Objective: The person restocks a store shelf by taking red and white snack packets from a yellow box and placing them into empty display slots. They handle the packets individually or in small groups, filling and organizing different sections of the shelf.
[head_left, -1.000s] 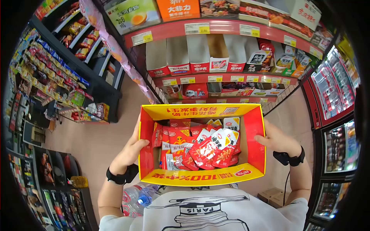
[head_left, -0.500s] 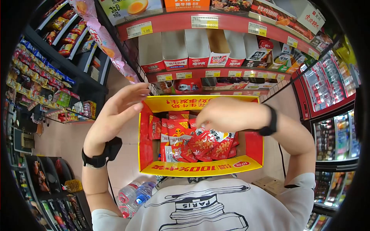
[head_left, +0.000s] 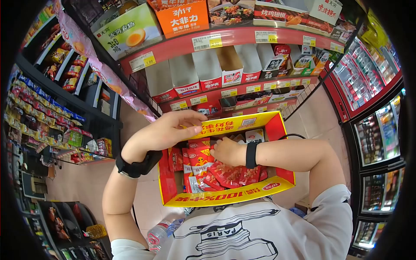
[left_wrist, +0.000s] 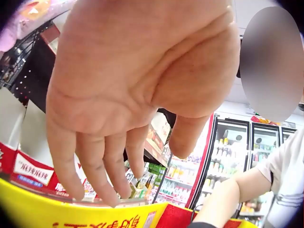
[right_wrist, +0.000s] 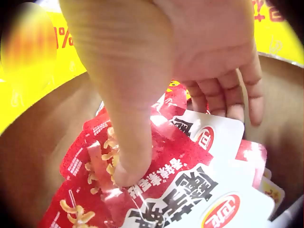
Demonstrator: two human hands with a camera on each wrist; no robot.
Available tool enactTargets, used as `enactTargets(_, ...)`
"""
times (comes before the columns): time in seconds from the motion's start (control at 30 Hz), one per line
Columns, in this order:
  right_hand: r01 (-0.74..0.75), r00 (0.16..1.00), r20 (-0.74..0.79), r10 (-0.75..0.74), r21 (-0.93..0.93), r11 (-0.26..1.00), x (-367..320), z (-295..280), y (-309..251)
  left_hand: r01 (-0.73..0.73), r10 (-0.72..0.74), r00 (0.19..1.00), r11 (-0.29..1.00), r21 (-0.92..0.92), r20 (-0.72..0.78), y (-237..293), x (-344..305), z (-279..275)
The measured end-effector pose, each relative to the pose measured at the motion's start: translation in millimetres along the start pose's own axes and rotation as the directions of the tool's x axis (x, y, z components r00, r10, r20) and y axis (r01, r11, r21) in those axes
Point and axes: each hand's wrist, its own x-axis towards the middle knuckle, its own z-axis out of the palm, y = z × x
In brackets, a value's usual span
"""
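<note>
Two hands, one snack box (head_left: 225, 198).
Left hand (head_left: 171, 130): spread, above the rim at 12 o'clock. Right hand (head_left: 226, 151): thumb presses red packets (head_left: 229, 174), fingers relaxed.

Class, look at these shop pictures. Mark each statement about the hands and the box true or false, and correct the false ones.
1. The right hand is inside the yellow and red cardboard box, on the red snack packets. True.
2. The left hand grips one of the packets. False: it is at the box's far rim with its fingers straight, and it holds nothing.
3. Each wrist wears a black band. True.
4. The box stands on a shelf with nothing in it. False: it is in front of the person's chest, away from the shelves, and holds many packets.
</note>
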Motion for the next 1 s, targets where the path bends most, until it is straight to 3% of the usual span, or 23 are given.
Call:
enactTargets(0.1,0.064,0.997,-0.048,-0.061,0.072,0.995,3,4,8,0.095,-0.103,0.990,0.992,0.087,0.094,-7,6,1)
enactTargets(0.17,0.063,0.996,-0.080,-0.047,0.208,0.976,5,2,8,0.118,-0.122,0.988,0.992,0.050,0.098,-5,6,4)
enactTargets(0.23,0.129,0.986,-0.139,-0.096,0.251,0.959,-2,-13,12,0.147,-0.203,0.969,0.932,0.331,0.143,3,5,6)
enactTargets(0.27,0.191,0.971,-0.198,-0.136,0.291,0.937,-8,-27,15,0.147,-0.220,0.961,0.919,0.366,0.167,-1,8,6)
enactTargets(0.37,0.188,0.966,-0.234,-0.114,0.322,0.928,-21,-69,24,0.116,-0.231,0.940,0.909,0.401,0.252,-7,9,17)
enactTargets(0.43,0.162,0.946,-0.321,-0.047,0.343,0.925,-34,-99,32,0.127,-0.213,0.918,0.957,0.260,0.335,-17,9,26)
enactTargets(0.5,0.147,0.937,-0.350,-0.020,0.340,0.929,-52,-127,41,0.078,-0.198,0.906,0.947,0.312,0.373,-8,10,31)
enactTargets(0.53,0.138,0.931,-0.364,-0.012,0.322,0.937,-60,-141,45,0.167,-0.292,0.881,0.928,0.333,0.372,-5,12,33)
enactTargets(0.57,0.118,0.952,-0.306,-0.013,0.327,0.938,-68,-153,49,0.156,-0.288,0.886,0.923,0.352,0.364,0,12,33)
enactTargets(0.6,0.097,0.970,-0.244,-0.013,0.336,0.937,-73,-160,53,0.249,-0.306,0.885,0.948,0.199,0.350,4,11,34)
enactTargets(0.67,0.071,0.952,-0.302,0.052,0.382,0.921,-81,-163,62,0.404,-0.344,0.877,0.906,-0.128,0.337,14,9,35)
enactTargets(0.73,0.023,0.939,-0.310,0.147,0.485,0.874,-91,-169,74,0.340,-0.286,0.908,0.930,-0.138,0.305,16,8,32)
enactTargets(0.83,0.160,0.797,-0.530,0.290,0.648,0.744,-103,-154,99,0.280,-0.230,0.946,0.934,-0.220,0.227,16,3,31)
enactTargets(0.87,0.192,0.805,-0.447,0.389,0.817,0.543,-102,-153,102,0.256,-0.217,0.963,0.923,-0.287,0.160,13,1,30)
enactTargets(0.9,0.150,0.836,-0.246,0.491,0.962,0.227,-114,-154,100,0.225,-0.206,0.974,0.908,-0.354,0.091,12,-1,30)
enactTargets(1.0,0.187,0.843,-0.181,0.507,0.982,0.038,-120,-143,96,0.145,-0.164,0.986,0.928,-0.342,-0.026,12,-4,27)
